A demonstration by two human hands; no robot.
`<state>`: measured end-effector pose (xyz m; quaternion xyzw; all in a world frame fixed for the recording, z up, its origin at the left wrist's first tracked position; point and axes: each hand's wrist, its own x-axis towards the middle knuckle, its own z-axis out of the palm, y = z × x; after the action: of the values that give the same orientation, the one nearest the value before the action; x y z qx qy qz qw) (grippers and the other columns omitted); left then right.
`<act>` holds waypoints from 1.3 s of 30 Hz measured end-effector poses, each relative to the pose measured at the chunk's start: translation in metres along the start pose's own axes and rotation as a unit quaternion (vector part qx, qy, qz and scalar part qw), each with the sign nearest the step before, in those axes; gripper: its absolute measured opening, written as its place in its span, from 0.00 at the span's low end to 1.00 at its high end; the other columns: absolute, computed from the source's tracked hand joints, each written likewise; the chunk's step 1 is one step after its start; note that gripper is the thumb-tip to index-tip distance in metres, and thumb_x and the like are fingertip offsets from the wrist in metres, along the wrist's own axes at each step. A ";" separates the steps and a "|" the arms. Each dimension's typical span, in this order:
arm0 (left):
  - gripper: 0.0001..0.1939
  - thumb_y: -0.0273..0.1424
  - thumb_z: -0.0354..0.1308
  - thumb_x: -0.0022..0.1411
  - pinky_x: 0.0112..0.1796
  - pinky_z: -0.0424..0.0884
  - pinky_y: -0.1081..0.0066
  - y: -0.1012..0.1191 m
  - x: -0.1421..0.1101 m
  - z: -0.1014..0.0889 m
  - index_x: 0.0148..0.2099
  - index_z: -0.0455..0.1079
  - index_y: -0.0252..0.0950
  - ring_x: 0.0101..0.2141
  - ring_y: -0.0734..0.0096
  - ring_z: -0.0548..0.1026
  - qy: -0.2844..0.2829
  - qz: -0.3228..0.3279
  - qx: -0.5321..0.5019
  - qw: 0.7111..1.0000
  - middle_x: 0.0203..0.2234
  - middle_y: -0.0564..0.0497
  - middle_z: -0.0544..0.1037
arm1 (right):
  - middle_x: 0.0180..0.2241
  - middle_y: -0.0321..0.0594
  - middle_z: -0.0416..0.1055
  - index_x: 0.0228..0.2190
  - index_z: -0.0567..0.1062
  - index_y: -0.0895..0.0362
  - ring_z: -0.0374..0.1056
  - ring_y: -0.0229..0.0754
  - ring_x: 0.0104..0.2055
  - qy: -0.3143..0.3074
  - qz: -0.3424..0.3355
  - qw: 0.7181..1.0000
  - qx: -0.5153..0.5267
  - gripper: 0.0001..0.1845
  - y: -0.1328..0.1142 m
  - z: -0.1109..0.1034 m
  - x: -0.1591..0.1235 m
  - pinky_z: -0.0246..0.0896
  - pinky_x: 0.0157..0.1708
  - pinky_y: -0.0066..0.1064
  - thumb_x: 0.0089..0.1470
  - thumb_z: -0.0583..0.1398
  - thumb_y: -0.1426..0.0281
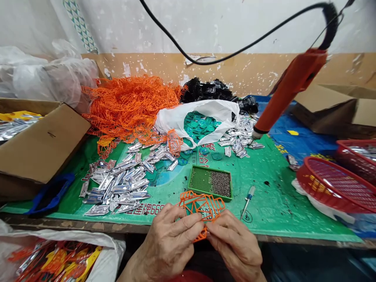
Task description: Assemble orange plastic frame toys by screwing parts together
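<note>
Between my two hands, over the table's front edge, is an orange plastic lattice frame (216,203). My left hand (173,239) is closed on its left and lower part, fingers curled over it. The fingertips of my right hand (235,243) pinch at its lower right edge; whether they also hold a small part is hidden. Just behind the frame lies a green tray (195,180) with many small metal screws (221,183) heaped in its right half. A screwdriver (249,197) with a blue and clear handle lies to the right of my hands.
An orange electric screwdriver (289,94) hangs from a black cable at right. Silver pieces (126,182), orange frames (132,103) and a white bag (170,117) of green pieces (201,127) cover the back and left. Red baskets (331,192) and cardboard boxes (38,145) flank the table.
</note>
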<state>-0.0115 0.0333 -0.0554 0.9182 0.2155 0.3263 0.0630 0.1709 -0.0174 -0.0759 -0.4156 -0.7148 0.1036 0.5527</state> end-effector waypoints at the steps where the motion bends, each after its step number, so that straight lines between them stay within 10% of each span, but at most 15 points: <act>1: 0.19 0.18 0.51 0.55 0.39 0.64 0.62 0.000 -0.001 0.000 0.49 0.68 0.37 0.35 0.66 0.71 -0.002 -0.002 -0.003 1.000 0.43 0.51 0.80 | 0.24 0.36 0.70 0.43 0.75 0.52 0.63 0.36 0.26 -0.002 0.005 1.000 0.004 0.17 0.000 0.000 0.000 0.61 0.26 0.30 0.53 0.61 0.80; 32: 0.13 0.19 0.52 0.56 0.36 0.64 0.63 -0.002 0.002 0.006 0.42 0.71 0.34 0.34 0.66 0.71 -0.001 0.011 0.019 1.000 0.39 0.52 0.81 | 0.22 0.36 0.72 0.38 0.74 0.60 0.68 0.34 0.22 -0.084 -0.009 0.991 -0.103 0.08 0.003 -0.001 0.000 0.62 0.22 0.25 0.58 0.56 0.78; 39: 0.13 0.21 0.63 0.53 0.46 0.63 0.55 0.001 0.000 0.008 0.42 0.70 0.34 0.45 0.56 0.68 0.179 -0.041 0.128 0.975 0.39 0.46 0.78 | 0.26 0.38 0.76 0.42 0.73 0.58 0.74 0.36 0.28 0.013 0.022 0.996 -0.085 0.10 0.012 0.001 -0.010 0.69 0.28 0.24 0.58 0.57 0.77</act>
<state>-0.0066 0.0326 -0.0615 0.8359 0.3007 0.4519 -0.0810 0.1766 -0.0166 -0.0907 -0.4777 -0.7048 0.0497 0.5222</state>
